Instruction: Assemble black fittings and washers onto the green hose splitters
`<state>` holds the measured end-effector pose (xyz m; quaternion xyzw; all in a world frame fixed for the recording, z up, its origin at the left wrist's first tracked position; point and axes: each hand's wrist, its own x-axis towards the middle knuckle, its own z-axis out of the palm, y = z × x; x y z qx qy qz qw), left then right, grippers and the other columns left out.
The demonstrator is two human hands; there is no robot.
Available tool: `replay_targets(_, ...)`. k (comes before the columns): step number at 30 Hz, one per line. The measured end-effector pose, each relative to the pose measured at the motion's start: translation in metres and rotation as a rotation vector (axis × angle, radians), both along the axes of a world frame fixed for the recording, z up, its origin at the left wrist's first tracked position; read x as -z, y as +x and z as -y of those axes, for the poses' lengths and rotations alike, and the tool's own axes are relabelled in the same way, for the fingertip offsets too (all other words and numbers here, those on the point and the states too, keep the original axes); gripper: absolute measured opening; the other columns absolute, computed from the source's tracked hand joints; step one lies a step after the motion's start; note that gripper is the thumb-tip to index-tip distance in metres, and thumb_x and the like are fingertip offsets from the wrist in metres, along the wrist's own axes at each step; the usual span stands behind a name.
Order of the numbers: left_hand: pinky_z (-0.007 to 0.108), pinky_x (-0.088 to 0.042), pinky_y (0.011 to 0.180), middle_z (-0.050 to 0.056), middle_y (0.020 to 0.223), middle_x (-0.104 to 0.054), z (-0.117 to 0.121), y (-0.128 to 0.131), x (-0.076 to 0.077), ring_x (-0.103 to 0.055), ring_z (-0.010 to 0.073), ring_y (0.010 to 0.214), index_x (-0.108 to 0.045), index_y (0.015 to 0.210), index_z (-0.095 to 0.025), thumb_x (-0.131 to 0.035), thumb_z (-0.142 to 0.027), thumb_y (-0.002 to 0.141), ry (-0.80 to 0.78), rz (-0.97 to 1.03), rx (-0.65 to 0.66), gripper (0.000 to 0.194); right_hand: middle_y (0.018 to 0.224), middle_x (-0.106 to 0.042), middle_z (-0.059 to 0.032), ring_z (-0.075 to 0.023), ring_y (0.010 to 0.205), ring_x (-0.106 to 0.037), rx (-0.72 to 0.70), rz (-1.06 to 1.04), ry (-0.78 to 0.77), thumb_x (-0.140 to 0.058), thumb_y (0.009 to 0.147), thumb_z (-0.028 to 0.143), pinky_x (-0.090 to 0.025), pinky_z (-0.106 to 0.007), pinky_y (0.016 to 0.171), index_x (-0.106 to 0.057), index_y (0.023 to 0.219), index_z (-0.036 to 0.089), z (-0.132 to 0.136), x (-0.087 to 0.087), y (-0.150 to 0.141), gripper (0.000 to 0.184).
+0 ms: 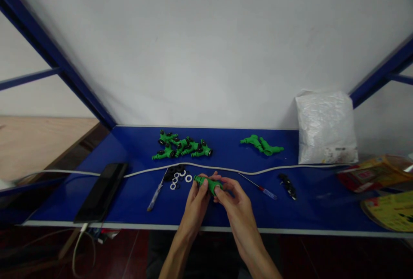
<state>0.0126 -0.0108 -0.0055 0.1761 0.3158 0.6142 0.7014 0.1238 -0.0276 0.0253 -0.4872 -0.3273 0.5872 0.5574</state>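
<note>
Over the front of the blue table, both of my hands hold one green plastic hose connector (211, 185). My left hand (196, 197) grips its narrower ribbed end, thumb on top. My right hand (237, 197) has its thumb pressed against the other end, fingers curled behind. Just left of the hands lie white ring washers (189, 178) and small black rings (174, 171). A screwdriver with a clear handle (155, 198) rests beyond them. To the right are another screwdriver with a red-and-blue handle (269, 193) and a cluster of small black parts (287, 185).
Several green connectors with black fittings (183, 146) are grouped at the back left; plain green ones (263, 145) lie back right. A white cable (222, 168) crosses the table (222, 137). A black phone (101, 193) sits left; a white plastic package (327, 128) and colourful packets (380, 173) stand right.
</note>
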Motion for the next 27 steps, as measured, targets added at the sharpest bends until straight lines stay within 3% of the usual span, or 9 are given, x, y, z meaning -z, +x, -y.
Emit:
replay_targets(10, 0.035, -0.052, 0.090, 0.007, 0.100, -0.080, -0.003, 0.009, 0.005, -0.061, 0.0294, 0.128, -0.066, 0.096, -0.022, -0.086, -0.037, 0.073, -0.094, 0.051, -0.139, 0.034, 0.107, -0.071, -0.0075, -0.0188, 0.075, -0.072, -0.034, -0.053, -0.108, -0.089, 0.071, 0.044, -0.059, -0.037, 0.076, -0.070, 0.106, 0.019, -0.005, 0.004, 0.000, 0.047)
replay_targets(17, 0.027, -0.051, 0.064, 0.007, 0.103, -0.079, -0.003, 0.010, 0.002, -0.072, 0.0276, 0.103, -0.061, 0.100, -0.022, -0.085, -0.038, 0.072, -0.136, 0.032, -0.136, 0.040, 0.098, -0.076, -0.0077, -0.0193, 0.071, -0.072, -0.085, -0.092, -0.122, -0.089, 0.070, 0.046, -0.059, -0.035, 0.070, -0.069, 0.108, 0.019, -0.011, 0.007, -0.001, 0.051)
replay_targets(23, 0.028, -0.053, 0.075, 0.009, 0.105, -0.079, -0.001, 0.010, 0.003, -0.071, 0.0262, 0.108, -0.062, 0.097, -0.021, -0.086, -0.037, 0.072, -0.142, 0.029, -0.175, 0.038, 0.102, -0.076, -0.0068, -0.0185, 0.074, -0.072, -0.078, -0.135, -0.130, -0.089, 0.072, 0.043, -0.057, -0.035, 0.073, -0.068, 0.108, 0.020, -0.010, 0.001, -0.005, 0.047)
replay_targets(27, 0.024, -0.051, 0.064, 0.009, 0.111, -0.078, 0.000, 0.009, 0.001, -0.073, 0.0214, 0.092, -0.061, 0.099, -0.021, -0.086, -0.035, 0.071, -0.173, 0.048, -0.165, 0.040, 0.106, -0.075, -0.0070, -0.0175, 0.076, -0.070, -0.083, -0.167, -0.138, -0.087, 0.075, 0.041, -0.056, -0.035, 0.077, -0.068, 0.108, 0.021, -0.007, -0.005, -0.007, 0.043)
